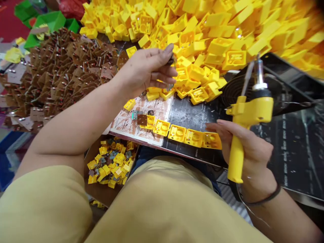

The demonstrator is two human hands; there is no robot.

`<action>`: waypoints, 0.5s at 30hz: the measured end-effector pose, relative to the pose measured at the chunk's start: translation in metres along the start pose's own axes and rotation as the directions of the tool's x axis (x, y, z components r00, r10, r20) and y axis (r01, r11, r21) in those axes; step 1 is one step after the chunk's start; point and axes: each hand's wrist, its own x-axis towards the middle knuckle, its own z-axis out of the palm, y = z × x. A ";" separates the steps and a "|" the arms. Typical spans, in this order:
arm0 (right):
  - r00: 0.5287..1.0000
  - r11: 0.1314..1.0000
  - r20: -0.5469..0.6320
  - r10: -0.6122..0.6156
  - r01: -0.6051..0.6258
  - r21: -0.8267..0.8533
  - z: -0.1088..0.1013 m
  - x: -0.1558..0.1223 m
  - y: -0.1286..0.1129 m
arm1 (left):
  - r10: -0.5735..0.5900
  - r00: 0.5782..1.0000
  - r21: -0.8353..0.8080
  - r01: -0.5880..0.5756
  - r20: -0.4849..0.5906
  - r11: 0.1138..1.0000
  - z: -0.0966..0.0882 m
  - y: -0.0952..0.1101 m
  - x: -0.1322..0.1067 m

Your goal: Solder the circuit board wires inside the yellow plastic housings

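My left hand [148, 69] hovers over the near edge of a big heap of yellow plastic housings [202, 30], its fingertips pinched on a small dark part [171, 60]. My right hand [246, 153] grips the yellow handle of a soldering gun [244, 121], whose metal tip points up and away. Its fingers touch the right end of a row of yellow housings [187, 135] lined up on a dark board [194, 114]. A small brown circuit board [142, 119] sits at the row's left end.
A large pile of brown circuit boards [58, 74] lies at the left. Green bins [48, 22] stand at the back left. A cardboard box [101, 192] of assembled yellow pieces [111, 165] sits below the board by my knee. A black coiled stand [234, 91] is behind the gun.
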 end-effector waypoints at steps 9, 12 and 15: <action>0.997 0.882 0.053 0.049 -0.068 0.467 0.026 0.040 -0.020 | 0.056 0.952 0.127 -0.098 0.300 0.987 0.045 0.018 -0.024; 0.991 0.847 0.096 0.092 -0.128 0.516 0.026 0.037 -0.026 | -0.013 0.966 0.136 -0.023 0.259 0.990 0.050 0.021 -0.030; 0.987 0.883 0.122 0.109 -0.152 0.443 0.016 0.027 -0.034 | -0.036 0.951 0.153 -0.011 0.307 0.988 0.047 0.011 -0.037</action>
